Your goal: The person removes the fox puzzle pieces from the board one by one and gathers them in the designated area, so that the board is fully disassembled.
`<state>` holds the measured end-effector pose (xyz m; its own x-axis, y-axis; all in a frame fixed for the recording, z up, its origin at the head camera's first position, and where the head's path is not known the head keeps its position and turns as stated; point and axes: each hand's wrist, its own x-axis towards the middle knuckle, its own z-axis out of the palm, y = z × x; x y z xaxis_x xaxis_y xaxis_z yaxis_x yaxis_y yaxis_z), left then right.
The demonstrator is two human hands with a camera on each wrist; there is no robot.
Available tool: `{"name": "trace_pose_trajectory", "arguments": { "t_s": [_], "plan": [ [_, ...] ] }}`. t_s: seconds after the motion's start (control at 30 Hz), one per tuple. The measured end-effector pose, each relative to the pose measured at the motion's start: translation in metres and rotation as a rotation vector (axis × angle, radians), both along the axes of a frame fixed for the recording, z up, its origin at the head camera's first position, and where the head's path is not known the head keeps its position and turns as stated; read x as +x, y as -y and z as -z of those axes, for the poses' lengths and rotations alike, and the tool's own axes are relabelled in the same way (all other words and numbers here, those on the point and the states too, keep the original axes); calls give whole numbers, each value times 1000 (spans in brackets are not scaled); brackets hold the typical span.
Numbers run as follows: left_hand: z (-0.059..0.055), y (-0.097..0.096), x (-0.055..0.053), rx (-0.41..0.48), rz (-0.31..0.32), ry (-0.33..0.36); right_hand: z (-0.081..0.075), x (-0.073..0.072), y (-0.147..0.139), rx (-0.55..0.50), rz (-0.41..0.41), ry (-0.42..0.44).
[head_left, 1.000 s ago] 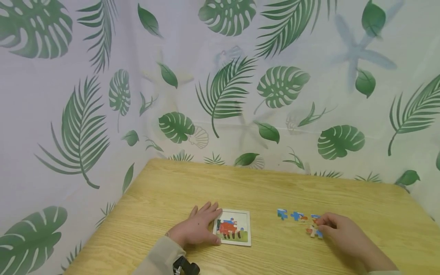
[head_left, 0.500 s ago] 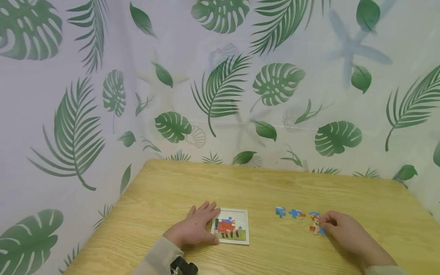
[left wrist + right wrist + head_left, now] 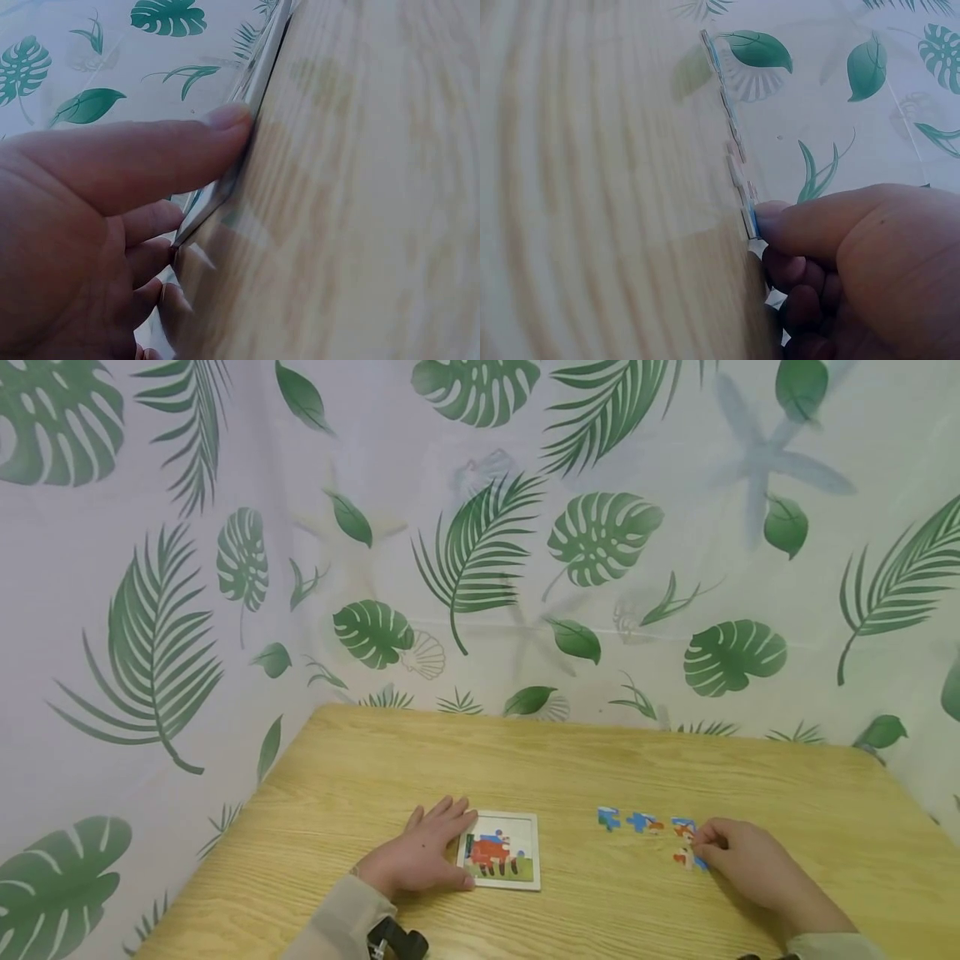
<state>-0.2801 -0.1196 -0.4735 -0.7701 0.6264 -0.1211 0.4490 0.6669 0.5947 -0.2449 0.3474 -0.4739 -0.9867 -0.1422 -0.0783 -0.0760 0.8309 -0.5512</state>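
My left hand point(image 3: 418, 853) lies on the table at the left side of a white-framed jigsaw tray point(image 3: 537, 853), its fingers straight and spread. Thumb and fingertips touch the tray's edge, as the left wrist view also shows. Joined pieces inside form a red shape above a green strip; the upper right of the tray is bare. Over on the right, my right hand point(image 3: 750, 867) pinches a puzzle piece point(image 3: 682, 858) with orange and blue on it, thumb and index finger at its right side. In the right wrist view the thumb point(image 3: 780, 223) hides part of that piece, low at the tabletop.
Loose puzzle pieces lie in a row right of the tray: a blue and green one point(image 3: 609, 820), a blue one with orange point(image 3: 645, 823) and another point(image 3: 682, 825) just behind the held piece. A leaf-printed curtain point(image 3: 480, 652) borders the wooden table point(image 3: 450, 743).
The piece at my right fingertips has turned and shifted slightly near the piece behind it. My left hand keeps its place at the tray; the whole head view has drifted a little.
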Motion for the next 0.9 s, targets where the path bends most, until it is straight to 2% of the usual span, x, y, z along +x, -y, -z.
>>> {"name": "trace_pose_trajectory", "arguments": {
  "t_s": [0.4, 0.9],
  "plan": [
    [0, 0, 0, 11, 3, 18, 0, 3, -1, -25, 31, -4],
    [2, 0, -2, 0, 2, -4, -1, 3, 4, -61, 115, -13]
  ]
}}
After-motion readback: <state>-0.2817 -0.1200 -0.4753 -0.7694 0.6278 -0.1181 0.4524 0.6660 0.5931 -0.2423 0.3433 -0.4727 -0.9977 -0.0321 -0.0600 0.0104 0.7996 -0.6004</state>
